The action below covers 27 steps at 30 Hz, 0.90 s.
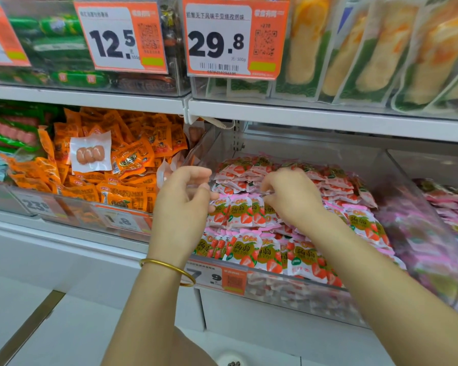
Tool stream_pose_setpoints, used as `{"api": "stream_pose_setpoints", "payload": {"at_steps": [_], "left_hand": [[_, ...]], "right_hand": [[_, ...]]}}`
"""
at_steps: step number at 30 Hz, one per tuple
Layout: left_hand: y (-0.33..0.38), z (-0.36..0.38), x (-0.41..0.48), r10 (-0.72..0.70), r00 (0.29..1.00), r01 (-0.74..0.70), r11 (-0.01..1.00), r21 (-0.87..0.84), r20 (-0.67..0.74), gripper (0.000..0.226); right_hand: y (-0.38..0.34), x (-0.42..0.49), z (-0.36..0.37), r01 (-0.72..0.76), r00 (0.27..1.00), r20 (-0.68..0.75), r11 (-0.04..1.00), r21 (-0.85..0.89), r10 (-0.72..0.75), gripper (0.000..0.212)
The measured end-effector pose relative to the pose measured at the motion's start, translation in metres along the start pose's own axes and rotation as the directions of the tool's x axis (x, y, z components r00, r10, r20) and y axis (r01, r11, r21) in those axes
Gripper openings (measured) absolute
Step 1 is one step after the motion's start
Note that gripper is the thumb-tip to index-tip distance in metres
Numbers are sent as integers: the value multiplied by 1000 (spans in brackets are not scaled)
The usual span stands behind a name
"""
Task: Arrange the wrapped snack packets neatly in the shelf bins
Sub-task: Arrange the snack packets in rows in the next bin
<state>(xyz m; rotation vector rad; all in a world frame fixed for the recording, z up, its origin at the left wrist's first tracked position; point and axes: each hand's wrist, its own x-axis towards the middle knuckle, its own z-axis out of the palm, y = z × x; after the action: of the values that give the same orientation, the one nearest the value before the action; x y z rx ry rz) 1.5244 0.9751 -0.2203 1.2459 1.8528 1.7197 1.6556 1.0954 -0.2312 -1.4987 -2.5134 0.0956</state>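
Sorting strawberry packets [238, 212]: near rows neat, far pile looks loose
left hand [181, 199]: curled, grip unclear
right hand [292, 196]: pinching one packet

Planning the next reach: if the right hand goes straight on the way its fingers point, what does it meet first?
The upright row of strawberry packets between the hands; the right hand looks almost on their tops already. Beyond them is the left hand. Depth is unclear.
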Motion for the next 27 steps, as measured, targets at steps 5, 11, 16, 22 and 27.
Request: {"api": "stream_pose_setpoints", "payload": {"at_steps": [5,11,16,22,27], "left_hand": [[1,2,0,6,1000,-6,1000,17,2,23],[1,12,0,29,999,-29,1000,9,27,31],[7,24,-3,52,996,-55,998,40,74,22],[14,36,-8,46,993,-53,997,57,111,26],[15,42,-10,46,988,-54,997,57,145,25]], "right_hand": [[-15,-4,12,129,948,287,990,61,-141,56],[-4,-2,-1,95,982,146,983,159,-119,39],[62,-15,-33,47,973,228,997,-64,-32,49],[66,-29,-11,139,929,357,986,-89,-99,52],[74,-40,-14,144,981,134,989,-25,-140,24]]}}
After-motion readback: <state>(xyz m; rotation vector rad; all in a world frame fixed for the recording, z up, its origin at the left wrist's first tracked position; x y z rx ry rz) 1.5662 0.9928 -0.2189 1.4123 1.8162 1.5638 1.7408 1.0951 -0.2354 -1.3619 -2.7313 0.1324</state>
